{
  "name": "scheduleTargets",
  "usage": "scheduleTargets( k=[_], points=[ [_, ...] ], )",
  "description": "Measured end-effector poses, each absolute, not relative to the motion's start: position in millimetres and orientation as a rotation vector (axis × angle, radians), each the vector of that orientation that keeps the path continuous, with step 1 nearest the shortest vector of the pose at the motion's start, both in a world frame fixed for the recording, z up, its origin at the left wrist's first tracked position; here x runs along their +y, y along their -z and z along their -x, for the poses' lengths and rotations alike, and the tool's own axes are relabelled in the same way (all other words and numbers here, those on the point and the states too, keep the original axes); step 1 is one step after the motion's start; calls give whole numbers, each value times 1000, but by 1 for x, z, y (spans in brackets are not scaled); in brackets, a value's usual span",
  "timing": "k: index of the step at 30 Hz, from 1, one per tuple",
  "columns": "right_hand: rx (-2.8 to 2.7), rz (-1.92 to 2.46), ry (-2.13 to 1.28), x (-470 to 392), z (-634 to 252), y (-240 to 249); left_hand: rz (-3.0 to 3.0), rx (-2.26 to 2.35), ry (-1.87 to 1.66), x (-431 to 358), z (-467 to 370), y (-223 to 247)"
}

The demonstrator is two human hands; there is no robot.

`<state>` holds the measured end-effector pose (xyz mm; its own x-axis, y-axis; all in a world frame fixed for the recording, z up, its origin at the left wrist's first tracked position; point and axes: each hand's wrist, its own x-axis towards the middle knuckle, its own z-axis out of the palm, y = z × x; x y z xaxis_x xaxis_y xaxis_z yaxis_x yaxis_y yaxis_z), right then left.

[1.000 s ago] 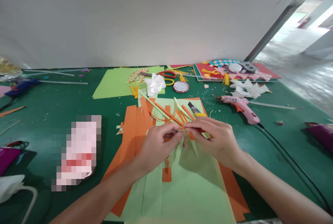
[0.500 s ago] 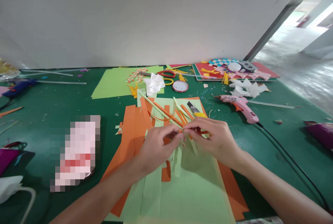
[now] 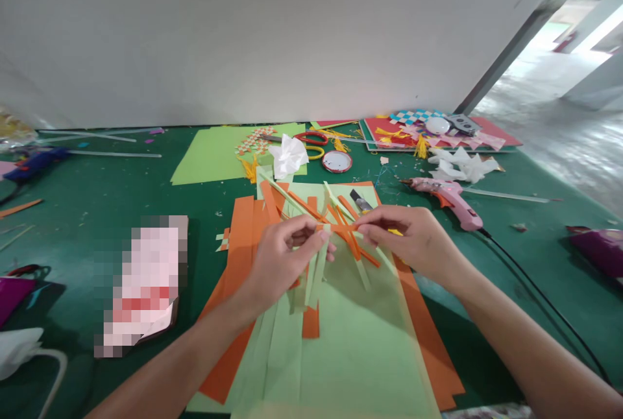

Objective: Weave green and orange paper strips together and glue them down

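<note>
Between thumb and fingers, my left hand [image 3: 285,260] pinches the crossing of a narrow orange paper strip [image 3: 342,228] and pale green paper strips [image 3: 317,274] that hang down below it. My right hand [image 3: 413,237] is closed on the other end of that orange strip, which stretches level between both hands. Beneath them lie pale green paper sheets [image 3: 363,347] over orange sheets [image 3: 241,237]. Loose orange and green strips are scattered just beyond my fingers. A craft knife [image 3: 359,201] lies behind my right hand, partly hidden.
A pink glue gun [image 3: 452,198] with a black cord rests on the green table [image 3: 136,192] at right. Behind the sheets are scissors [image 3: 311,139], a crumpled tissue [image 3: 289,156] and a round tin [image 3: 337,161]. A blurred-out pink object [image 3: 146,283] lies at left.
My hands have moved apart, the right one to the right. The orange strip now shows stretched between them, and the green strips hang from my left hand, slightly higher and further left.
</note>
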<state>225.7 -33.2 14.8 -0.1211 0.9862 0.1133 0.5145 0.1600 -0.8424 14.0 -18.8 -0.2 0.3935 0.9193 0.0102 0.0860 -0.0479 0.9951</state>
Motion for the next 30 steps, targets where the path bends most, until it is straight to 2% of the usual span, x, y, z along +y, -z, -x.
scheduleTargets(
  k=[4, 9, 13, 19, 26, 30],
  points=[
    [-1643, 1451, -770, -27, -235, -11, -1389, 989, -983, -14, -12, -1],
    [-1768, 1561, -304, -24, -238, -2, -1209, 1023, -1133, -6, -11, 5],
    [-2032, 1478, -123, -23, -233, 10, -987, 998, -1199, 1, -9, 12],
    [-2389, 1371, -8, -23, -224, 28, -837, 928, -1056, 3, -9, 16],
    [-2478, 1422, 159, -24, -221, 32, -790, 873, -905, 0, -14, 17],
    [-2455, 1454, 141, -23, -220, 32, -832, 890, -837, -1, -14, 19]
  ],
)
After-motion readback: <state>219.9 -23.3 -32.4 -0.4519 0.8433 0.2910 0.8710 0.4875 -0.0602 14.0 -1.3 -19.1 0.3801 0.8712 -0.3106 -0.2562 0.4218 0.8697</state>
